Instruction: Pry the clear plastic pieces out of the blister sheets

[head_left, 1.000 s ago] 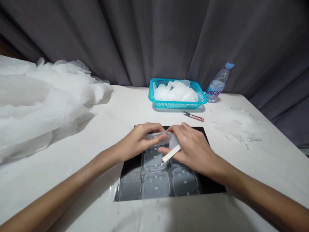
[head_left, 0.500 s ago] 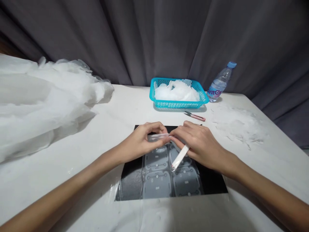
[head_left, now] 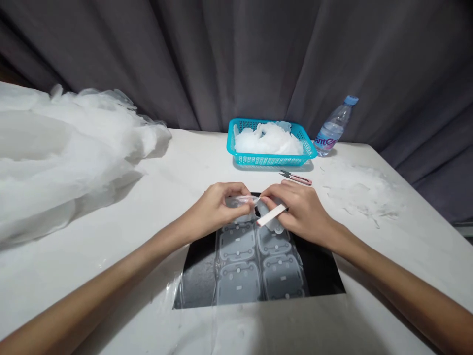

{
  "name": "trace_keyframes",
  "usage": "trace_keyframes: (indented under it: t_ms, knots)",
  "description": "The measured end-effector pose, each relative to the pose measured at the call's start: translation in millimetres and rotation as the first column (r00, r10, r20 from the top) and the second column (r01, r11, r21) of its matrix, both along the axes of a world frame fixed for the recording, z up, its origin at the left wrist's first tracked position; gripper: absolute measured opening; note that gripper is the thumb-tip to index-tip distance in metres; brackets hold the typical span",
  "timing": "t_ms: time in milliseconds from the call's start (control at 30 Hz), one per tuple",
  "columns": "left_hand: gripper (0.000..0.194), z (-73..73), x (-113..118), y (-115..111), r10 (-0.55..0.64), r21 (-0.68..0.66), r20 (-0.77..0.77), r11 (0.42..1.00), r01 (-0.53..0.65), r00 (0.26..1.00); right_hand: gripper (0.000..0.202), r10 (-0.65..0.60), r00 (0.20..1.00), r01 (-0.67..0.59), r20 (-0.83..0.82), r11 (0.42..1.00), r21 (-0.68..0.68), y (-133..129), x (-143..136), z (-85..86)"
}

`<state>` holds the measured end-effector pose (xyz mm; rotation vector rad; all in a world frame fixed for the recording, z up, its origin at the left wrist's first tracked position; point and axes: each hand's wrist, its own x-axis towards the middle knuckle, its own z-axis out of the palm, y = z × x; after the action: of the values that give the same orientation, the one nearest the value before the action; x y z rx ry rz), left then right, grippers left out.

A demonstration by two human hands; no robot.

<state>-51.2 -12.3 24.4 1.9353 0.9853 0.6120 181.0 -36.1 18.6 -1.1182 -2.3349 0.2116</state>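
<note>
White stick (head_left: pixel 271 215) in right hand (head_left: pixel 306 212) has swung flatter vs half a second ago; fingertips have parted slightly. Left hand (head_left: pixel 219 207) pinches translucent plastic (head_left: pixel 239 200) over black sheet (head_left: pixel 321 273), short of blue basket (head_left: pixel 275 159). Right grips stick; can't tell whether it's pinching the same plastic.

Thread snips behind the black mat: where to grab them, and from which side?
Pink handle, pinched across its sides, probably best from above and the right. The thread snips lie flat with the dark blades pointing left, so that approach keeps fingers off the tips. The teal basket stands just behind, so avoid the far side.
</note>
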Motion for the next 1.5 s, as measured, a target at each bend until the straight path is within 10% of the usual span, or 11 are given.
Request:
trace_keyframes:
  t_ms: [567,867,1500]
  knots:
    - [0.020,0.1,-5,-4,-0.011,-0.181,0.232,0.982,0.054,0.973,0.017,0.025,0.994,-0.052,0.109,0.968,0.244,-29,-7,6.2]
    - [0.017,-2.0,-6,-2,-0.038,-0.140,0.214,0.988,0.069,0.976,0.019,-0.008,0.969,-0.120,0.247,0.858,0.500,-27,-9,1.0]
    - [0.012,0.1,-2,-9,-0.040,-0.168,0.284,0.982,0.091,0.958,0.016,0.033,0.984,-0.114,0.176,0.873,0.474,-20,-1,8.0]
